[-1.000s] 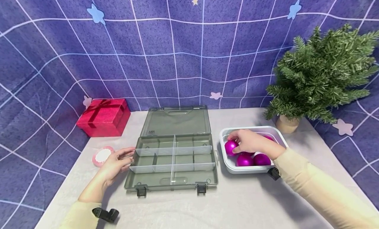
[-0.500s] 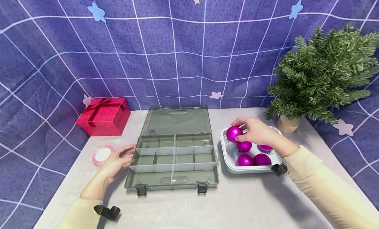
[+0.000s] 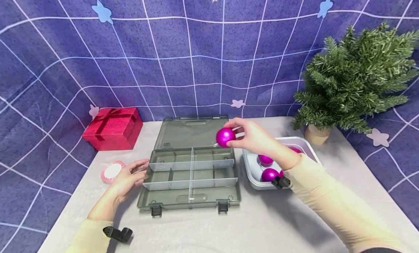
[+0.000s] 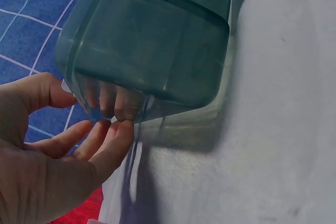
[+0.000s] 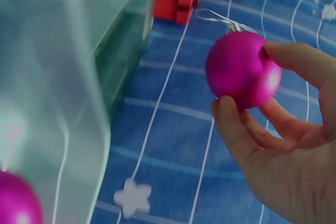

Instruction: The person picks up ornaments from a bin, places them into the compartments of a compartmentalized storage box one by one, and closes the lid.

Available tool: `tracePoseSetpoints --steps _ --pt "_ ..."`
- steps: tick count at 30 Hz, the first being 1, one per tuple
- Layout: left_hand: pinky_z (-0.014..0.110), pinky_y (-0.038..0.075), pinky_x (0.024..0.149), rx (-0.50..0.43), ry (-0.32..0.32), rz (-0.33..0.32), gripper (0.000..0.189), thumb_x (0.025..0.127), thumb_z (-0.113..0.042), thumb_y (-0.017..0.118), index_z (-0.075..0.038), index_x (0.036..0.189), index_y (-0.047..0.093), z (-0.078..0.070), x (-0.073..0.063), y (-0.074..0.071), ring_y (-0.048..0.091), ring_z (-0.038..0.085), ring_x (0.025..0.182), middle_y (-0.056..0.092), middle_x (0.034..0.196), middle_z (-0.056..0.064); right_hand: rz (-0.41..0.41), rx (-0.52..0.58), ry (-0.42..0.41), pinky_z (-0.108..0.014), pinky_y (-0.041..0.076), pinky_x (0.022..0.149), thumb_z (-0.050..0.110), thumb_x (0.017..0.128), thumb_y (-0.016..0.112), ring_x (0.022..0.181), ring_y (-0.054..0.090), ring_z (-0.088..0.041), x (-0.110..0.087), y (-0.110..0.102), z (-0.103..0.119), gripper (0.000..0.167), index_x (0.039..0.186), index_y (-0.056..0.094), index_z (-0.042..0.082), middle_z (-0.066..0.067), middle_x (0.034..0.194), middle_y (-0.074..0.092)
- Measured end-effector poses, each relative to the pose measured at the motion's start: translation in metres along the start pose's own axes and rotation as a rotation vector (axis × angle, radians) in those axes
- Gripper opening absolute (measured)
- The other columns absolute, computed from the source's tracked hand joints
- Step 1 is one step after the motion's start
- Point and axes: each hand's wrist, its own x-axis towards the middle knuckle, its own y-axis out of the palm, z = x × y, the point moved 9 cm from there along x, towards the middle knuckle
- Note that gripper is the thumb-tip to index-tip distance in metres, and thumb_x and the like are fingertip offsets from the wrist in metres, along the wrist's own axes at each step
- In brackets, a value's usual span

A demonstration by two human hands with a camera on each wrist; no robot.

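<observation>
My right hand pinches a shiny magenta Christmas bauble between thumb and fingertips, held up over the right back part of the grey see-through compartment box. In the right wrist view the bauble shows a silvery cap and a string loop. The box lies with its lid folded back, and its visible compartments hold nothing. My left hand rests its fingertips against the box's left side, fingers loosely bent, as the left wrist view also shows on the box's end wall.
A white tray with more magenta baubles stands right of the box, partly under my right forearm. Behind it is a small artificial fir tree. A red gift box and a pink ribbon roll sit at left.
The right hand has lifted the magenta bauble out of the white tray and carried it left over the compartment box. The left hand has stayed at the box's left side.
</observation>
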Motion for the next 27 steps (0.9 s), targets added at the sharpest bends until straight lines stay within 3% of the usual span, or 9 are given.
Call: tracePoseSetpoints --steps 5,14,19,27 --pt "0.029 0.052 0.086 0.006 -0.011 0.005 0.065 0.093 0.005 0.051 0.011 0.154 0.029 0.001 0.002 0.000 0.060 0.007 0.107 0.034 0.153 0.035 0.001 0.029 -0.028 -0.040 0.057 0.088 0.004 0.082 0.083 0.109 0.066 -0.033 0.017 0.028 0.017 0.050 0.127 0.061 0.001 -0.017 0.123 0.066" --pt "0.029 0.052 0.086 0.018 -0.017 0.009 0.065 0.093 0.005 0.051 0.011 0.153 0.029 -0.001 0.003 0.003 0.059 0.007 0.107 0.033 0.152 0.035 0.028 0.045 -0.010 -0.026 0.056 0.083 0.008 0.083 0.084 0.105 0.067 -0.027 0.047 0.082 0.023 0.046 0.123 0.062 0.005 -0.011 0.120 0.066" --pt "0.028 0.052 0.085 0.018 -0.012 0.010 0.065 0.092 0.006 0.052 0.012 0.153 0.029 0.001 0.004 0.004 0.061 0.009 0.107 0.035 0.151 0.036 0.073 -0.027 0.013 -0.027 0.052 0.086 0.014 0.083 0.085 0.101 0.065 -0.020 0.062 0.113 0.020 0.042 0.120 0.064 0.008 -0.006 0.112 0.066" --pt "0.028 0.053 0.082 0.028 -0.011 0.011 0.064 0.093 0.006 0.052 0.012 0.153 0.029 0.000 0.005 0.002 0.061 0.009 0.105 0.037 0.149 0.034 0.126 -0.120 0.060 -0.031 0.045 0.097 0.018 0.086 0.083 0.111 0.061 -0.020 0.082 0.149 0.016 0.043 0.123 0.064 0.008 -0.005 0.113 0.067"
